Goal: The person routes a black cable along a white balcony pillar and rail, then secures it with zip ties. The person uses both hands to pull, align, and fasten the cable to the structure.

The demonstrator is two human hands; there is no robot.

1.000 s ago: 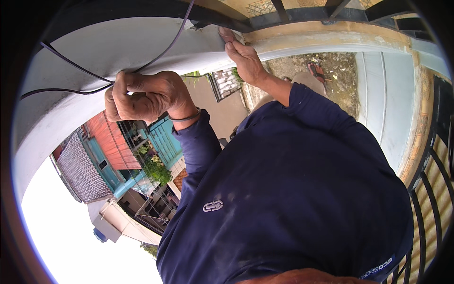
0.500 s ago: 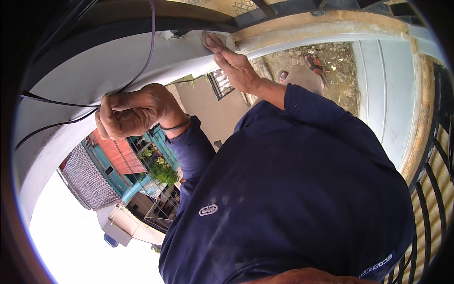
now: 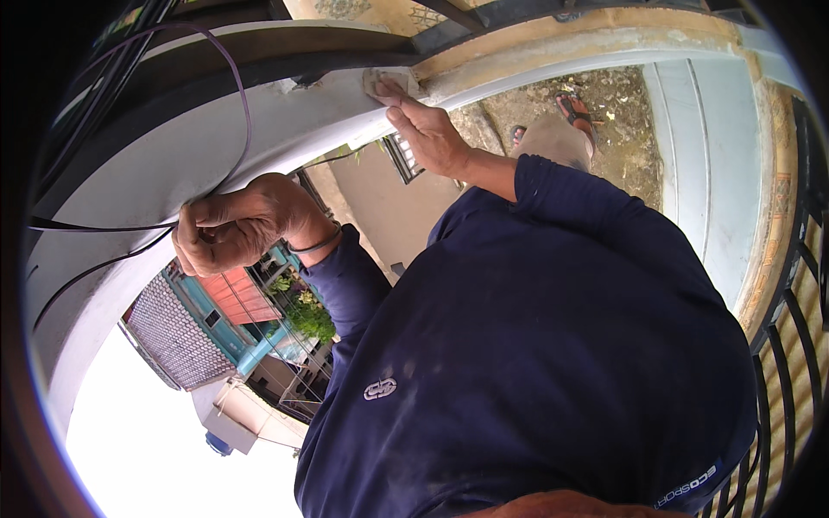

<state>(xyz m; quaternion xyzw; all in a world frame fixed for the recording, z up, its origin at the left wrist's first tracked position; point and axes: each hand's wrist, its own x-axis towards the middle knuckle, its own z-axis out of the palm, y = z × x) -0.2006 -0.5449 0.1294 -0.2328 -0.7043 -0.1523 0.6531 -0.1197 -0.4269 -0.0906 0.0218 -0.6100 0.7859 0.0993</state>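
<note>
My left hand (image 3: 229, 226), with a dark band round its wrist, is closed in a pinch on a thin dark purple cable (image 3: 247, 121). From its fingers the cable rises along the pale wall and bends over to the upper left. Two more dark stretches of cable (image 3: 95, 227) run from the same hand to the left rim; whether they all belong to one length, I cannot tell. Farther right, my right hand (image 3: 429, 138) lies with fingers stretched out against the pale concrete ledge (image 3: 332, 108), near its corner. Its fingertips touch a greyish rough patch there.
A dark rail (image 3: 259, 53) runs along the top of the ledge, with a bundle of black cables (image 3: 99, 104) at upper left. Black metal bars (image 3: 790, 363) stand at right. Beyond the ledge are a tiled roof (image 3: 173, 332), plants (image 3: 309, 318) and overhead wires.
The upper part of the cable has swung left and now curls over in a loop. My left hand sits slightly lower in view, still pinching. My right hand keeps its place on the ledge.
</note>
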